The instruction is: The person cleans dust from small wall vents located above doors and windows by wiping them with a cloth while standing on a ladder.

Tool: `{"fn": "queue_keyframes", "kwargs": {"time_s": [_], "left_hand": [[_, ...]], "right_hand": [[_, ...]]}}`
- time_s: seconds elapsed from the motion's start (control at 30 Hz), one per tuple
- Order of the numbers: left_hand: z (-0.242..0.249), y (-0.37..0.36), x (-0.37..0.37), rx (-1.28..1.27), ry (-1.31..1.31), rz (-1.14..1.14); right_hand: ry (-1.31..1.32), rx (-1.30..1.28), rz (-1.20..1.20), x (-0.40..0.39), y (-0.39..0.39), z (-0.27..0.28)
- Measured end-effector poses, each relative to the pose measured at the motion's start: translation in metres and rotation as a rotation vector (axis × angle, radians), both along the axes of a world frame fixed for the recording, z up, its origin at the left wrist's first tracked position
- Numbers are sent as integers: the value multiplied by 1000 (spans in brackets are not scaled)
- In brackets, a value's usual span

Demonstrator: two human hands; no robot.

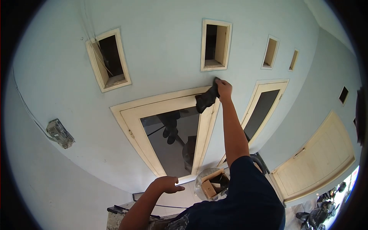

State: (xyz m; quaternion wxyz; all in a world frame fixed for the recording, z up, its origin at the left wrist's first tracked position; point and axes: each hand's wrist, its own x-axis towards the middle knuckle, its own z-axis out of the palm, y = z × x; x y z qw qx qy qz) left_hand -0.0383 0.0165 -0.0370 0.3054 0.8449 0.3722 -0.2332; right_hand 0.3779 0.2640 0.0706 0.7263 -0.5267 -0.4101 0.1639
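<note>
My right hand (224,90) is raised at the end of an outstretched arm, its fingers closed on a bunched black cloth (207,100). The cloth hangs over the top right corner of a cream window frame (161,99). Dark glass (172,134) fills the window and reflects a figure. Lower down, my left hand (168,185) is held in front of the window's bottom edge, with thumb and fingers apart and nothing in them.
Cream-framed vent openings (203,46) sit high in the pale wall. A dirty electrical box (60,133) with cables is at left. Below stands a cardboard box (209,188) on a round surface. To the right are a second window (262,109), a door (314,163) and a motorcycle (318,216).
</note>
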Motion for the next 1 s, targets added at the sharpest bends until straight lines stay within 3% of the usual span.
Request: {"fn": "queue_keyframes", "kwargs": {"time_s": [0.07, 0.1, 0.17, 0.3, 0.37, 0.57, 0.67, 0.8, 0.93, 1.0], "left_hand": [[-3, 0, -4, 0, -12, 40], [2, 0, -3, 8, 1, 48], [2, 0, 0, 17, 15, 41], [11, -6, 4, -28, 31, 31], [10, -5, 5, -72, 32, 19], [24, -9, 10, -48, 83, 28], [6, -10, 8, -56, 17, -2], [12, -8, 7, -46, 42, 19], [17, -6, 3, -18, 61, 49], [16, -7, 3, -29, 67, 68]], "right_hand": [[64, 22, -429, -5, -18, 3], [70, 23, -428, -9, -19, 10], [-34, 173, -698, -21, -16, 31], [-146, 245, -600, -64, 3, 55], [-363, 406, -770, -73, 21, 43], [-425, 370, -555, -81, 0, 43], [-332, 334, -637, -82, 7, 45], [-410, 381, -596, -96, 10, 39], [-297, 319, -582, -95, 8, 41], [-395, 382, -556, -103, 10, 38]]}}
